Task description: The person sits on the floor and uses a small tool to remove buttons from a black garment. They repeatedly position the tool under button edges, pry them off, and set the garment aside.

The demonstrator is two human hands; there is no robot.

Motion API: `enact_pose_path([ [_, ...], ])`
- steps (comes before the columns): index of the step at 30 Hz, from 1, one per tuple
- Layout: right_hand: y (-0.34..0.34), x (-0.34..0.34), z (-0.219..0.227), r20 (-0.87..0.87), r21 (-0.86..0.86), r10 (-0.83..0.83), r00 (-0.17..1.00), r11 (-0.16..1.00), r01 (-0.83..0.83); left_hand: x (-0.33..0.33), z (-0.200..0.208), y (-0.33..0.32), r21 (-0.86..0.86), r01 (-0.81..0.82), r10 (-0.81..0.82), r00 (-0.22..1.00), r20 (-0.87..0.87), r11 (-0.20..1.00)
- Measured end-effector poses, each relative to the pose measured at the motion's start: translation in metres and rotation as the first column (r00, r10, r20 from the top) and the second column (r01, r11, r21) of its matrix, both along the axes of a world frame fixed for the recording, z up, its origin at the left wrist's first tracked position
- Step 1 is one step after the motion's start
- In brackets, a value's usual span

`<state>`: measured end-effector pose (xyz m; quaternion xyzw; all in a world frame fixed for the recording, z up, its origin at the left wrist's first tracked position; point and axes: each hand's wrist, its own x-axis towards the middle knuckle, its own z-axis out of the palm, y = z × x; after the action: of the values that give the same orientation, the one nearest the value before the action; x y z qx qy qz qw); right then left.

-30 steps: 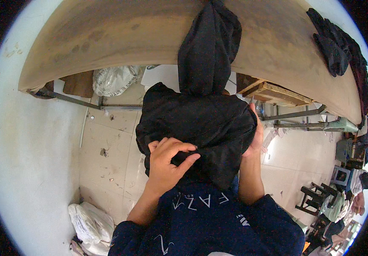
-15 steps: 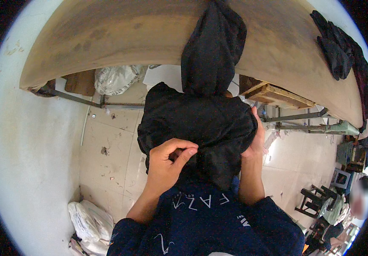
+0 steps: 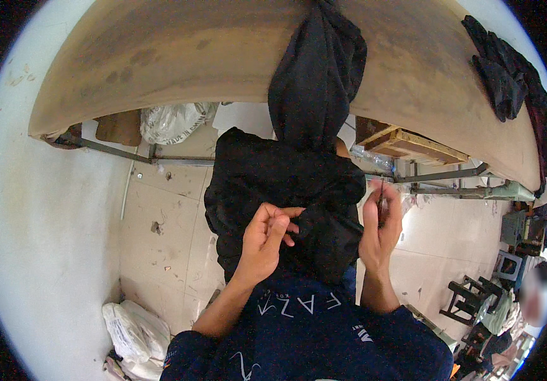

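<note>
Black cloth [image 3: 248,171]: gathered before us, reaching up over the desk [image 3: 159,57]. Left hand [image 3: 262,244]: pinching a fold, which we should hold taut. Right hand [image 3: 380,232]: half-curled alongside (blurred; we cannot tell what, if anything, it grips).

Left hand [image 3: 264,241] at black cloth [image 3: 261,168], right hand [image 3: 376,242] just beside it.
The left fingers bend at a fold; a dark thing [image 3: 383,207], blurred, shows between the right fingers. Beyond is a tan table [image 3: 159,57]; a stool [image 3: 464,298] stands rightward.
</note>
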<state>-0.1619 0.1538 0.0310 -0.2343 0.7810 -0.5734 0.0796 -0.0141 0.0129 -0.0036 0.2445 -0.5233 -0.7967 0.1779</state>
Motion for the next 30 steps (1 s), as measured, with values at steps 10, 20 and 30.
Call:
enact_pose_path([
  [10, 0.004, 0.043, -0.007, 0.903, -0.427, 0.43, 0.009, 0.898, -0.109, -0.01, 0.003, 0.01, -0.169, 0.012, -0.021, 0.998, -0.054, 0.986],
  [20, 0.001, 0.045, -0.016, 0.898, -0.431, 0.434, 0.07, 0.9, -0.057, -0.009, -0.003, 0.012, -0.157, 0.074, -0.099, 0.983, -0.156, 0.985],
  [30, 0.009, -0.001, -0.029, 0.351, -0.028, 0.081, 0.933, 0.997, -0.075, 0.008, -0.026, 0.015, -0.311, 0.062, -0.04, 0.996, 0.075, 0.949],
])
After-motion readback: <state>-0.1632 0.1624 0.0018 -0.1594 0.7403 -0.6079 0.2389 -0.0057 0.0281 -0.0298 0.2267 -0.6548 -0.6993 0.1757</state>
